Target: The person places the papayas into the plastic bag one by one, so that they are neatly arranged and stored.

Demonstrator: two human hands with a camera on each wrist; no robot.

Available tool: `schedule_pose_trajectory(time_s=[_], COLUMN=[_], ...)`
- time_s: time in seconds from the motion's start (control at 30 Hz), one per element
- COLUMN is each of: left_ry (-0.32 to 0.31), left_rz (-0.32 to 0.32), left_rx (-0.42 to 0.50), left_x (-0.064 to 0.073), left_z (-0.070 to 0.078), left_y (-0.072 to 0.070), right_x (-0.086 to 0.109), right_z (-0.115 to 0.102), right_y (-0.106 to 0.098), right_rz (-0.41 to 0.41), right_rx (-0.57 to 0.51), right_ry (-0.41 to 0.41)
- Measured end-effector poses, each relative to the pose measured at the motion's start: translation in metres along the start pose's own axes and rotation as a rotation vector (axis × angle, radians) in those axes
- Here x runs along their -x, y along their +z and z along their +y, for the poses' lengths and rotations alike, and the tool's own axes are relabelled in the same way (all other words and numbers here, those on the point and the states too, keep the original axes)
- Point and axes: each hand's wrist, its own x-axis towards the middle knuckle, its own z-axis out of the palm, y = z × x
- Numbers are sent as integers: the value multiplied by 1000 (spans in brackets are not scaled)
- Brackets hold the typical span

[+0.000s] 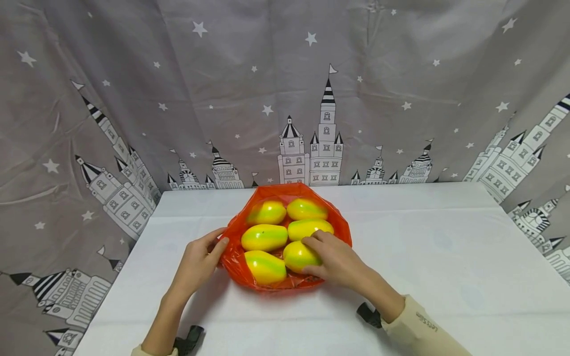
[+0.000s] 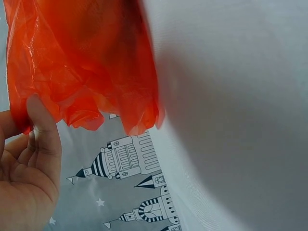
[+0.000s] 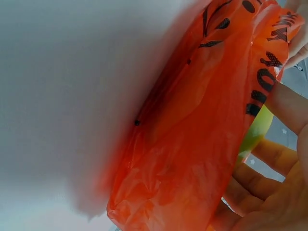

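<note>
A red plastic bag [image 1: 233,264] lies with its mouth wide, and several yellow-green mangoes [image 1: 264,238] rest inside it. At the bag's left rim, my left hand [image 1: 196,264] pinches the thin plastic between thumb and fingers; the left wrist view shows the crumpled bag wall [image 2: 82,62] beside that thumb. My right hand [image 1: 340,259] reaches over the right front rim and holds the front right mango [image 1: 298,256], with fingers on top and thumb at the near side. In the right wrist view, black print marks the bag [image 3: 192,144], which partly hides that mango [image 3: 260,127].
The bag sits on a table with a white cloth [image 1: 423,247]. Behind and at the left hangs a grey curtain [image 1: 249,113] printed with castles and stars. Dark wrist-camera mounts [image 1: 368,315] sit beneath both wrists.
</note>
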Motion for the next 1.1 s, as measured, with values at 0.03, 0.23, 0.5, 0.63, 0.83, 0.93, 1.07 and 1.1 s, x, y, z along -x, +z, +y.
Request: schedule_pose_trajectory(time_s=[0.03,0.23,0.5,0.63,0.83,0.93,1.07,1.1], left_ry=[0,2,7,6,12,25,88,106], left_rz=[1,7,13,14,25,54,145,169], left_rx=[-1,-6,-15,-16,5,-5,-93,-116], left_x=[0,0,-1,-1,-1,-2,-5,-5], left_z=[0,0,0,0,-2,-1,2,3], left_y=[0,1,1,2,2,1,-1,-1], right_x=[0,-1,1,1,3,4,7,8], right_z=[0,-1,-2,-1,-2,-2,-1,1], right_y=[1,5,5,5,4,0,-10,-14], right_rz=[-2,4,6,2,0,13,78,101], right_rx=[1,6,17,24,24,42,61,61], right_ry=[0,-9,-9,-10,-7,-6,-19,-23])
